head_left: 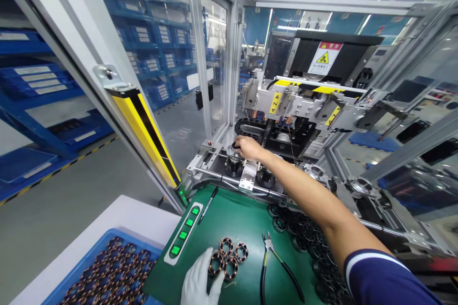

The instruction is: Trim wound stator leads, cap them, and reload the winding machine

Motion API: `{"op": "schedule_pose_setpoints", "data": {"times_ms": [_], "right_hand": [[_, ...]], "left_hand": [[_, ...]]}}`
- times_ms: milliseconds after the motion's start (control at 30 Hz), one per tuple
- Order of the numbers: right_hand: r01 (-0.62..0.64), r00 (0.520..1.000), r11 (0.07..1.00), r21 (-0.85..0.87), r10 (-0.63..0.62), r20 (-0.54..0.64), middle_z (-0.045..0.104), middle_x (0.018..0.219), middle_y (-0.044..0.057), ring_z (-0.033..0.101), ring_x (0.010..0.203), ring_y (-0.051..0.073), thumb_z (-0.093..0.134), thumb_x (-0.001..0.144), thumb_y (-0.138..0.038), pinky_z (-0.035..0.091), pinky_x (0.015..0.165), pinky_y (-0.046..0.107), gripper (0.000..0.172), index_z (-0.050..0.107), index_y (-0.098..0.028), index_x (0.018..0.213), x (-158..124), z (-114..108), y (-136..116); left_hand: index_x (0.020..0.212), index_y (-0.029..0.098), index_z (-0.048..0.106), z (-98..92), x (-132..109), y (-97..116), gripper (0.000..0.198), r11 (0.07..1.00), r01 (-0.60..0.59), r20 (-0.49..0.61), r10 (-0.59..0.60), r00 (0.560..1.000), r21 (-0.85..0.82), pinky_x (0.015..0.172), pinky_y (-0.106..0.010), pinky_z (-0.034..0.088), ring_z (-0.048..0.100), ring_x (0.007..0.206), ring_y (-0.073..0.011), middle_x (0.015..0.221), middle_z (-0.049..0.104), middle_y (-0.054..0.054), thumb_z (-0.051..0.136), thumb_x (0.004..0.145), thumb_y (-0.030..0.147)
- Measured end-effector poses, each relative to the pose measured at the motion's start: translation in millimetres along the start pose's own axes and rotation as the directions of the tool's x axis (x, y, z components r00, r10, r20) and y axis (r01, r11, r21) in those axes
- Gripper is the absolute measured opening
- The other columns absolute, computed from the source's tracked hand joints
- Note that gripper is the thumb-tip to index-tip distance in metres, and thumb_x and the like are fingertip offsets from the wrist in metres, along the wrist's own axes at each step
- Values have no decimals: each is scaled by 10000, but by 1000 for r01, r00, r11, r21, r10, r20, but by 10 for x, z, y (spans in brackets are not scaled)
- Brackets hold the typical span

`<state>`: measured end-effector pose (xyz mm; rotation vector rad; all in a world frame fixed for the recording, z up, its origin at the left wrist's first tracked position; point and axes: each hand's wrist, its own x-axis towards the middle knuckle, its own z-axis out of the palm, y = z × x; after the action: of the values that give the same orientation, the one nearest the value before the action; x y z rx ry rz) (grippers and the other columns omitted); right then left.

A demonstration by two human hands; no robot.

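My left hand (200, 280), in a white glove, rests on the green mat (246, 219) with fingers spread beside several copper-wound rings (226, 246). Its thumb and forefinger are around the nearest ring, touching it or close to it; a firm grip cannot be made out. My bare right hand (246, 147) reaches forward to the leftmost round fixture (233, 155) of the machine. Its fingers are pinched on a small dark part at the top of that fixture, mostly hidden by the fingertips.
Pliers (268, 244) and a marker pen (208, 205) lie on the mat, near a strip of green buttons (183, 235). Black rings (300, 228) are heaped under my right forearm. A blue tray (107, 238) of wound rings stands at lower left. Metal framing (153, 147) rises left.
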<state>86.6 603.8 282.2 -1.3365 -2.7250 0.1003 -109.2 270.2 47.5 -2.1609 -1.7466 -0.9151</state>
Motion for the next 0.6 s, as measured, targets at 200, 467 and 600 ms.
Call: {"op": "schedule_pose_setpoints", "data": {"times_ms": [200,467,600], "right_hand": [[44,999,998,-46,-43,23,590,1374,146,555,1283,257,599,937,-210,487,1053,439,235,671,-110,1137,-196,-5,-61],[51,995,998,-45,-54,-88,599,1359,211,518,1344,316,518,887,-44,474,1086,464,324,676,-59,1170,-351,154,-162],[31,973,999,6,-29,-228,551,1413,224,500,1366,320,601,886,-127,470,1112,474,398,618,-41,1274,-569,37,-233]], "left_hand": [[1286,136,555,-34,54,31,461,1000,-7,-37,7,999,-4,746,-308,605,746,936,-219,1106,757,-122,458,965,452],[1293,152,567,67,32,68,454,996,71,-53,-74,996,-58,774,-347,598,738,972,-247,1136,749,-123,498,937,427],[1305,158,569,28,-22,1,455,977,151,50,-145,988,-153,858,-376,598,710,1071,-257,1229,714,-124,525,927,409]]}}
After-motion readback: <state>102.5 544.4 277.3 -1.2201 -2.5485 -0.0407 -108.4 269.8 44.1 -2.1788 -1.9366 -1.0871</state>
